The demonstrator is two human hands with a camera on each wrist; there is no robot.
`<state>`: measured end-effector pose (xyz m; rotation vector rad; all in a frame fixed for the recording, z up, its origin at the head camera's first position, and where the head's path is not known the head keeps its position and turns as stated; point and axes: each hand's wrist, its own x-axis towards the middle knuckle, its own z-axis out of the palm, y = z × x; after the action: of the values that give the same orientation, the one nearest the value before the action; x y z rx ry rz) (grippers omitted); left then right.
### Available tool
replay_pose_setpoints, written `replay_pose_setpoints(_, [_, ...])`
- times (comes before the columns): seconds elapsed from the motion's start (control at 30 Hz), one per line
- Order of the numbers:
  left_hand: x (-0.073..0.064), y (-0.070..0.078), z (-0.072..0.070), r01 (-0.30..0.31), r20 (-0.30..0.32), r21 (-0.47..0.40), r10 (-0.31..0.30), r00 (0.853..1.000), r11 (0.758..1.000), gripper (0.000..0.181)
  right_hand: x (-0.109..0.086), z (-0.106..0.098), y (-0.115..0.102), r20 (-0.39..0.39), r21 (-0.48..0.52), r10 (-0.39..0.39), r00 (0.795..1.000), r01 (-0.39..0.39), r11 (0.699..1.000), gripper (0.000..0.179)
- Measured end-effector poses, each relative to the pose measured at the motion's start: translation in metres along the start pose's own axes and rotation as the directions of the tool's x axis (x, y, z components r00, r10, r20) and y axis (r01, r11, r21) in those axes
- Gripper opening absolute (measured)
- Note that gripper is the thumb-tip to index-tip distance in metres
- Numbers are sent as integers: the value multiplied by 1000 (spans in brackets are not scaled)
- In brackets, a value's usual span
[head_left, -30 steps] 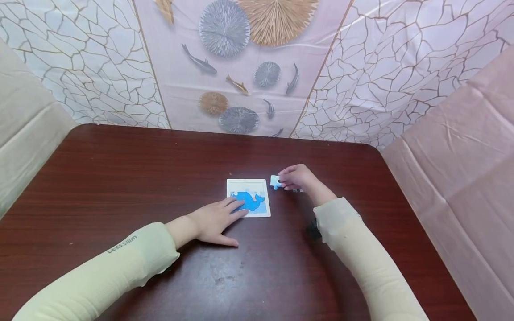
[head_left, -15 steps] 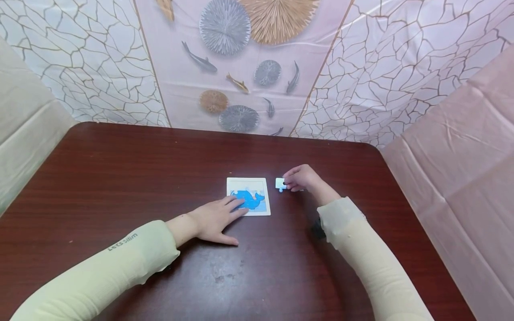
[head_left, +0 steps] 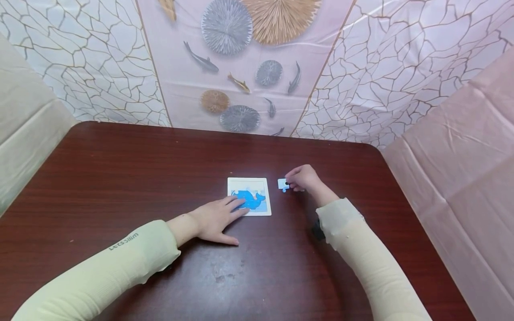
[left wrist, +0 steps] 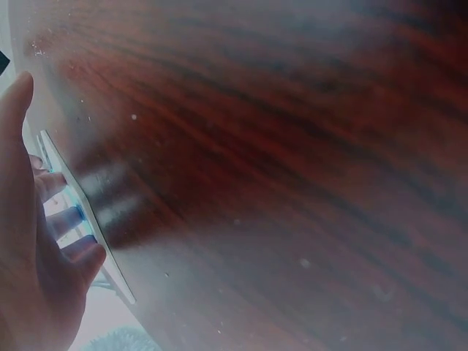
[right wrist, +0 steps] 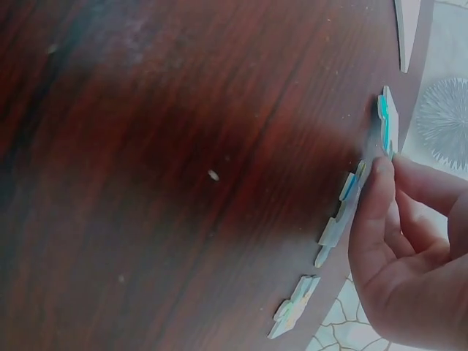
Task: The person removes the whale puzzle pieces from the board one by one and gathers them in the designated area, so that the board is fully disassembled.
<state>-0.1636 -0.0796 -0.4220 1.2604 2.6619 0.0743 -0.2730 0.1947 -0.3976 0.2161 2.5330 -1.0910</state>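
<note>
A square white-framed puzzle board (head_left: 269,211) with a blue whale picture lies flat on the dark table. My left hand (head_left: 217,220) rests on its lower left with fingers spread and straight, covering part of the whale. To the right of the board, my right hand (head_left: 303,177) pinches a pale blue puzzle piece (head_left: 283,183) by its right side, between thumb and fingers. The right wrist view shows that piece (right wrist: 390,121) tilted at the fingertips. In the left wrist view, the fingers of the left hand (left wrist: 36,241) lie over the board's edge (left wrist: 102,245).
Under and beside the right hand, the right wrist view shows a second puzzle piece (right wrist: 340,216) and a third piece (right wrist: 295,307) on the table. A patterned cloth wall (head_left: 241,89) stands behind the brown table (head_left: 140,178).
My right hand has moved a little to the right, carrying the pale blue puzzle piece away from the board. The left hand has stayed in place on the board.
</note>
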Motion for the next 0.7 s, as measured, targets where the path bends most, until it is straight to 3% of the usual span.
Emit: replay_pose_setpoints(0.7, [1, 0, -1, -12, -19, 9, 12, 1000, 1000, 83, -2, 1, 2, -40, 12, -13, 999, 13, 1000, 20])
